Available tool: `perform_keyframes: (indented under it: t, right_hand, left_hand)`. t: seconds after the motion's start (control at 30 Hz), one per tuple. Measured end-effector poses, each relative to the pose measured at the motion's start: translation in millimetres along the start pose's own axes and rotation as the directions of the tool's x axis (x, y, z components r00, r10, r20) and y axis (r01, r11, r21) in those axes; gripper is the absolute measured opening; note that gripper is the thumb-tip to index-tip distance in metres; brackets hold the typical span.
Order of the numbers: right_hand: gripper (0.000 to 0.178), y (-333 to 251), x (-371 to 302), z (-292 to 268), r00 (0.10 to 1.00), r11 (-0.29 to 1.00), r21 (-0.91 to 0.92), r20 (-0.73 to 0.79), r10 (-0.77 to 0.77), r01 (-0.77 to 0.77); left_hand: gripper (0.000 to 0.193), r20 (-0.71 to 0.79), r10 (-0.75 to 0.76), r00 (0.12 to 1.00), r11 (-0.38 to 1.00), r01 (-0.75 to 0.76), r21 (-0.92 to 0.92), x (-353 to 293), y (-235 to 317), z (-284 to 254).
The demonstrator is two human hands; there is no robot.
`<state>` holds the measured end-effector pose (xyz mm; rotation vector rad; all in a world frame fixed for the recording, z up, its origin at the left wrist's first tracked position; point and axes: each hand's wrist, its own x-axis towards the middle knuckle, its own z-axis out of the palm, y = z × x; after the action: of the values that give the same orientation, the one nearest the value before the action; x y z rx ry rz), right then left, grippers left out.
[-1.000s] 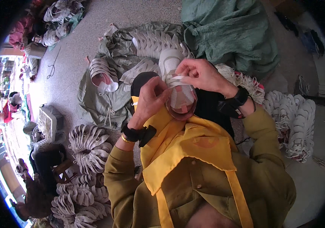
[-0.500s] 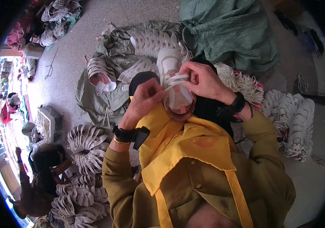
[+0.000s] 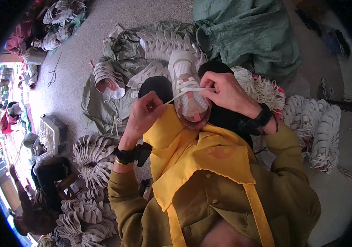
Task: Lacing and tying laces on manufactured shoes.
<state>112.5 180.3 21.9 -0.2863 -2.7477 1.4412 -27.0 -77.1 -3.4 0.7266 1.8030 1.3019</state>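
Observation:
Between my knees rests a white and pink shoe upper (image 3: 186,74), its toe pointing away from me. White shoelace (image 3: 176,97) is threaded through its eyelets. My left hand (image 3: 146,114) pinches one lace end, drawn tight to the lower left of the shoe. On the shoe's right side my right hand (image 3: 227,92) pinches the other lace, with loops of it lying flat across the tongue. A yellow apron (image 3: 202,164) covers my lap just below the heel.
Stacked white shoe uppers (image 3: 165,45) lie on a grey-green sack (image 3: 102,111) ahead. A green sack (image 3: 246,37) is beyond. White laces (image 3: 258,88) lie to the right, near bundled uppers (image 3: 324,131). More bundles (image 3: 93,158) sit left, where another person (image 3: 32,206) is.
My left hand has moved left and down, pulling its lace out straight. The right hand has shifted slightly right and down, still holding its lace.

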Motion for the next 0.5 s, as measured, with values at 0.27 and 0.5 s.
perform_keyframes:
  t: [0.27, 0.5]
  right_hand:
    - [0.019, -8.6, -1.0, 9.6, 0.978, 0.969, -0.152, -0.051, -0.205, 0.195]
    - [0.012, -4.0, 0.4, 11.2, 0.926, 0.888, -0.332, -0.092, -0.365, 0.317]
  left_hand:
    - [0.013, -0.078, 0.045, 0.996, 0.993, -0.036, 0.109, -2.2, 4.5, 7.0]
    - [0.013, -0.137, 0.299, 0.944, 0.891, -0.225, 0.395, -6.0, 25.4, 17.1]
